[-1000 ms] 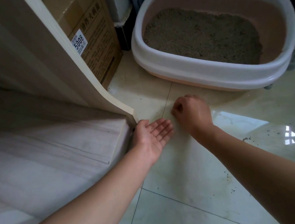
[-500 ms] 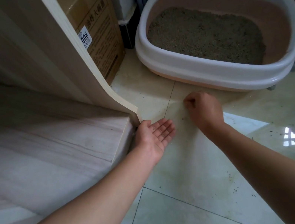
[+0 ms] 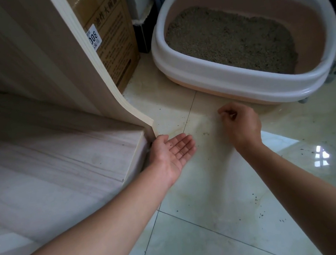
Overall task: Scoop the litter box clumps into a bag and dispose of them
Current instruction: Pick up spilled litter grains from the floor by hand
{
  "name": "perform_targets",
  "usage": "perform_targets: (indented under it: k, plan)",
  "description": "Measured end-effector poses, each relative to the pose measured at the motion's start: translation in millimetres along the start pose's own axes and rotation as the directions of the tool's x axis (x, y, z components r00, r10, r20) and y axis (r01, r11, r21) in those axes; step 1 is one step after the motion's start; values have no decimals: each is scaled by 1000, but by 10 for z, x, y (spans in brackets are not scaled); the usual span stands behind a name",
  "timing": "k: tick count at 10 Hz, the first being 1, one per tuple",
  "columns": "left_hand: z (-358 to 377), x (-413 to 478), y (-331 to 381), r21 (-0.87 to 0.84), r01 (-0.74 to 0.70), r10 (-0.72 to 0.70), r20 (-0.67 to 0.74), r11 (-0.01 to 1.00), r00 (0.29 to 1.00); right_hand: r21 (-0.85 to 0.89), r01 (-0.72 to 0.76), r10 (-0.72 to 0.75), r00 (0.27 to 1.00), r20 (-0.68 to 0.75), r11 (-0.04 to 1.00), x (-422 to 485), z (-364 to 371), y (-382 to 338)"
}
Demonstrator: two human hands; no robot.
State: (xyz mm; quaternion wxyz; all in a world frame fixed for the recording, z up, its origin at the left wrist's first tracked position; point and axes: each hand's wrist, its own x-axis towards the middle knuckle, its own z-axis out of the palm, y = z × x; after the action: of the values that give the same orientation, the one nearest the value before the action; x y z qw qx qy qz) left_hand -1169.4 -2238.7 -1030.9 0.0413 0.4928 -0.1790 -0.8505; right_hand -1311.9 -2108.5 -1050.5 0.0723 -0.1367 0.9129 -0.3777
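Left grip [image 3: 173,150], short of the litter box [image 3: 244,84]: palm up, fingers straight, a few dark specks on it. Right grip [image 3: 241,125], just before the box front: fingers curled, thumb to forefinger; whether it holds anything cannot be told. Litter [image 3: 230,39] fills the box. Judged loose, light and crumbly, so clumps want lifting from beneath. Against a second earlier, the right grip stands farther from the left.

- The litter box [image 3: 174,66] sits on the floor [image 3: 217,186], with litter [image 3: 230,41] in it.
- A carton [image 3: 112,36] stands left of it, behind a panel [image 3: 40,59].
- The left hand [image 3: 174,150] is just beside the panel's foot, and the right hand [image 3: 242,125] is before the litter box.
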Motion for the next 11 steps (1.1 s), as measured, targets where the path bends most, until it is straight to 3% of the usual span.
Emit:
perform_targets:
  k: [3, 5, 11]
  plan:
    - [13, 3, -5, 1, -3, 3, -1, 1000, 1000, -1, 18, -18, 1000, 23, 1000, 32, -17, 22]
    - [11, 1, -3, -1, 1, -1, -6, 1000, 1000, -222, 89, -72, 994, 83, 971, 61, -2, 153]
    - [13, -13, -1, 11, 2, -2, -8, 1000, 1000, -531, 386, -327, 923, 205, 755, 118, 57, 125]
